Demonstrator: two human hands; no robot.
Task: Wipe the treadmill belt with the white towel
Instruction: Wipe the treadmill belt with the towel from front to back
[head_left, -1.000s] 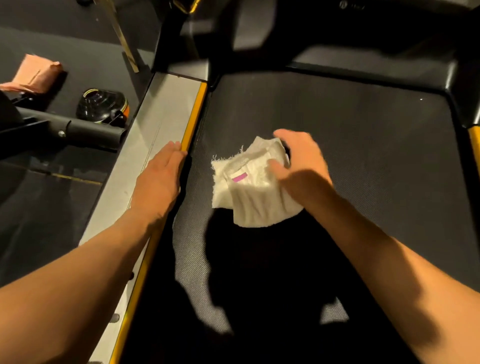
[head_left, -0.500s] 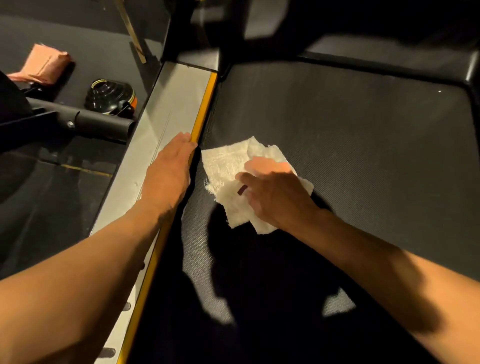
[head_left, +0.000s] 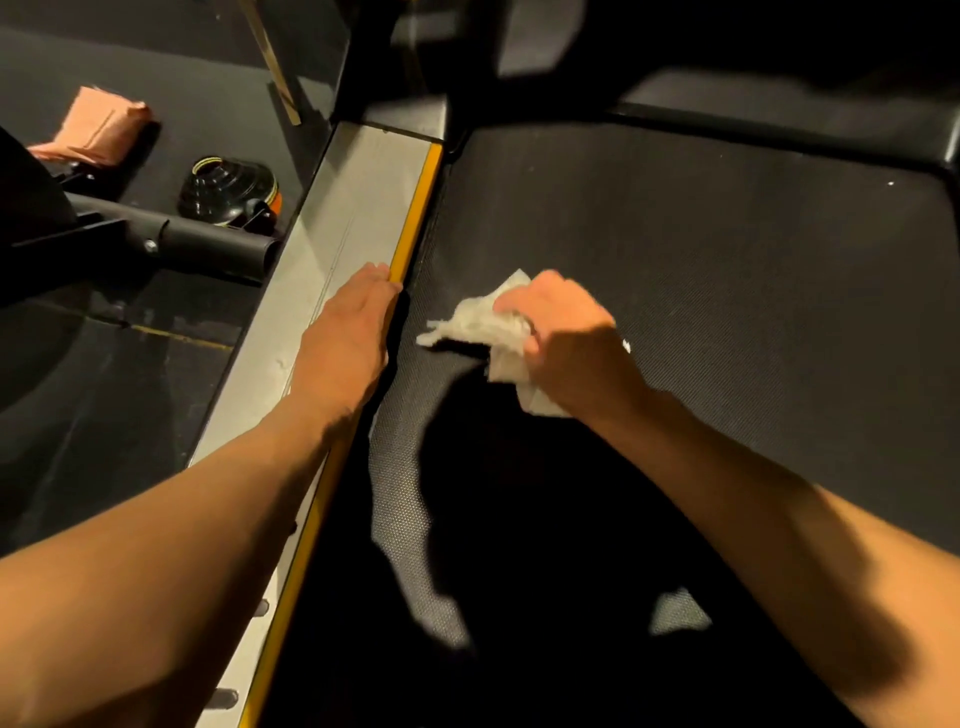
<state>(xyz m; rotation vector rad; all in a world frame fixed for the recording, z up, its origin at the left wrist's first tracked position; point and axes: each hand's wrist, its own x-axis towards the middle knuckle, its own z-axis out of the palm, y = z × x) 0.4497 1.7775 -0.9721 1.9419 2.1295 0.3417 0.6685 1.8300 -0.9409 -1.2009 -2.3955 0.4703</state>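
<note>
In the head view, the right hand is gripping the white towel, its fingers curled tight round the cloth so that the towel is bunched into a crumpled wad. One loose end is sticking out to the left of the knuckles and another is hanging below the palm, toward the wrist. The towel is sitting over the treadmill belt, near the belt's left edge and about midway along the visible stretch. A dark shadow is lying under the loose left end, so whether that end is touching the belt cannot be told.

The left hand is resting palm down on the grey side rail, fingers straight and close together, holding nothing. Its inner edge is lying along the yellow strip that is running between the rail and the belt. The two hands are near each other but apart, with the belt's edge between them.

The arms and body are casting a broad shadow over the near part of the belt.

On the dark floor left of the rail, a black domed object with a yellow rim is sitting just behind a black tube. Whether it is a container, or holding anything, cannot be told. Farther back, a pink folded cloth is lying on the floor.
</note>
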